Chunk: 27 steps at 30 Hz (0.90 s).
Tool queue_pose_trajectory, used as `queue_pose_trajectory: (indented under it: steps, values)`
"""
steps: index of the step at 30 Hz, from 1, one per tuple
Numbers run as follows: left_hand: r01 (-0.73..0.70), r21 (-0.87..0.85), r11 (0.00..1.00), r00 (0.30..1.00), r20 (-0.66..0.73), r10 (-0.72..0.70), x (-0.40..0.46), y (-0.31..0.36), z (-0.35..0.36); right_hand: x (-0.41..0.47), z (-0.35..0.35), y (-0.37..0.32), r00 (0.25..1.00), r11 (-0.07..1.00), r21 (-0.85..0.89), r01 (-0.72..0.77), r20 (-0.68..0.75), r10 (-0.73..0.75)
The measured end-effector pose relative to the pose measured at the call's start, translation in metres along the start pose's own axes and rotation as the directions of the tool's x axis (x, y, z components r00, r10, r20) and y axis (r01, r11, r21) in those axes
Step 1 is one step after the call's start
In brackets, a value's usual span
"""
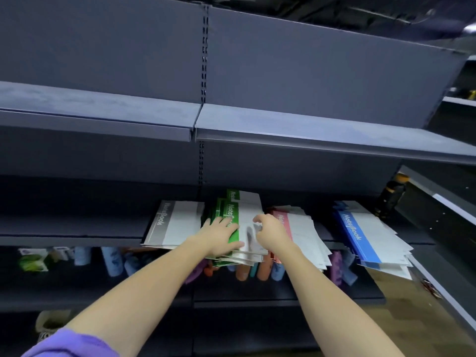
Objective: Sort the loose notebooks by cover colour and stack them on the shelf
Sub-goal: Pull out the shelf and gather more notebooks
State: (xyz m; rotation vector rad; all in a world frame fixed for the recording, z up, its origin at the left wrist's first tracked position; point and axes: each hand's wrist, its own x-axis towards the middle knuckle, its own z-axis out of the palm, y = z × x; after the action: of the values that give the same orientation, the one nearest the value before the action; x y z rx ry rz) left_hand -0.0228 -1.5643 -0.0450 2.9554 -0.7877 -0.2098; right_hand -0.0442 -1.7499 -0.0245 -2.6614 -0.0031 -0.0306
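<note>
Left hand (pixel 222 234) lies flat with straight fingers on the green stack (pixel 233 217), right hand (pixel 270 231) beside it, fingers curled, pinching the top white cover, green stack on the shelf (pixel 72 231), long axis running front to back, grey stack (pixel 172 222) left of it, red stack (pixel 301 228) and blue stack (pixel 371 235) to its right

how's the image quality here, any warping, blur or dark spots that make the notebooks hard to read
Head view: wide-angle warping bows the upper shelf edge. The green stack and blue stack are lit well enough to read their cover print, softly. The left hand and right hand are slightly blurred. The rolls below sit in shadow, smeared.
</note>
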Motion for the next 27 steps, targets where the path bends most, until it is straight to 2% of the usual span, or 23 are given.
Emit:
queue_pose_trajectory:
  steps: [3,11,19,24,27]
  values:
    - [0.052,-0.041,0.998,0.991,-0.122,-0.057,-0.01,-0.022,-0.007,0.006,0.013,-0.023,0.997,0.998,0.014,0.055,0.047,-0.056]
    - [0.291,-0.094,0.952,0.93,-0.207,-0.304,-0.096,-0.132,-0.017,0.021,0.068,-0.129,0.952,0.963,-0.009,0.269,0.155,-0.264]
    - [0.493,-0.108,0.863,0.828,-0.248,-0.504,-0.223,-0.265,-0.032,0.016,0.154,-0.289,0.863,0.895,0.041,0.444,0.249,-0.44]
    - [0.593,-0.05,0.804,0.767,-0.27,-0.582,-0.311,-0.346,-0.029,0.001,0.211,-0.4,0.798,0.846,0.083,0.527,0.295,-0.526]
    - [0.641,-0.087,0.763,0.72,-0.278,-0.636,-0.368,-0.392,-0.027,-0.014,0.249,-0.464,0.76,0.819,0.093,0.567,0.324,-0.563]
